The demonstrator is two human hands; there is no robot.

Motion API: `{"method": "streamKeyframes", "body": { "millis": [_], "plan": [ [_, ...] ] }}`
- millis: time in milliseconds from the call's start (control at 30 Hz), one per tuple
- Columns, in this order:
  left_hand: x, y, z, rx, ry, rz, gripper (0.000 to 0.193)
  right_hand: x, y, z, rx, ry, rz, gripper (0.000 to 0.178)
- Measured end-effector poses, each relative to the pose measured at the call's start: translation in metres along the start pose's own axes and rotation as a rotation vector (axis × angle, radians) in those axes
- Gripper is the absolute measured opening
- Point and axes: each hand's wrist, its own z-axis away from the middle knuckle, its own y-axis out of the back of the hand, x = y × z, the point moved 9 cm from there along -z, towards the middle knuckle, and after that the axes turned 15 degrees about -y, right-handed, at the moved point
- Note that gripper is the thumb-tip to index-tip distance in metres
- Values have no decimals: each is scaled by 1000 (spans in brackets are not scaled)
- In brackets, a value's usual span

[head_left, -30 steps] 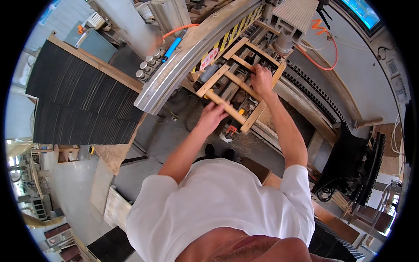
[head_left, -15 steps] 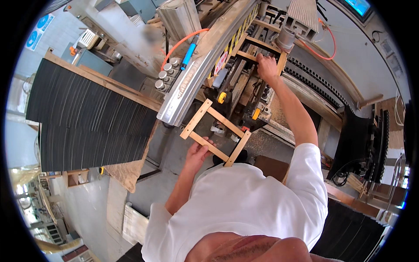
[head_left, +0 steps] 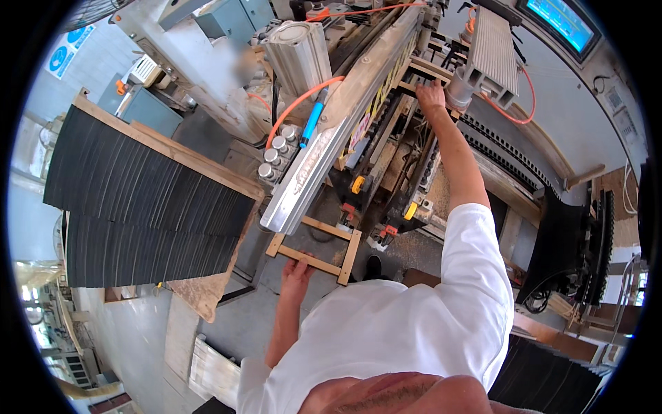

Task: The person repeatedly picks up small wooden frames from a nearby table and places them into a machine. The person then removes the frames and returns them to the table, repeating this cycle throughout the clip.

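My left hand [head_left: 296, 274] is closed on the near bar of a light wooden rectangular frame [head_left: 350, 257]. Part of this frame's far left side is hidden behind the end of the machine's long metal beam [head_left: 314, 162]. Farther off, my right hand [head_left: 431, 96] reaches in beside that beam with bent fingers. It grips a second wooden frame [head_left: 429, 67] lying on the machine's rails, close to a round metal cylinder [head_left: 458, 91]. My fingertips there are partly hidden.
Tall stacks of black-edged sheets [head_left: 148, 200] stand at left. Yellow-knobbed clamps [head_left: 412, 210] sit at the machine's near end. An orange hose [head_left: 293, 110] arches over the beam. At upper right is a lit screen [head_left: 560, 26]; a black ribbed part [head_left: 562, 234] stands at right.
The left hand has moved left and nearer with its frame, which now lies partly behind the beam's end. My right hand and the second frame are farther along the machine. The view has shifted slightly.
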Motion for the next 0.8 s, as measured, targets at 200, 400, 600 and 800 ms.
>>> {"method": "streamKeyframes", "body": {
  "millis": [200,400,600,800],
  "plan": [
    [-13,-6,-2,94,-24,-50,26,-5,-29,-37,-18,71,-192,11],
    [-47,-22,-27,55,36,-61,28,0,-107,-83,154,282,167,12],
    [-64,-33,-27,99,70,-80,24,9,-83,-83,-205,-73,-524,17],
    [-71,-41,-24,141,46,-39,22,5,-31,-61,-180,126,-264,19]
  ]
}}
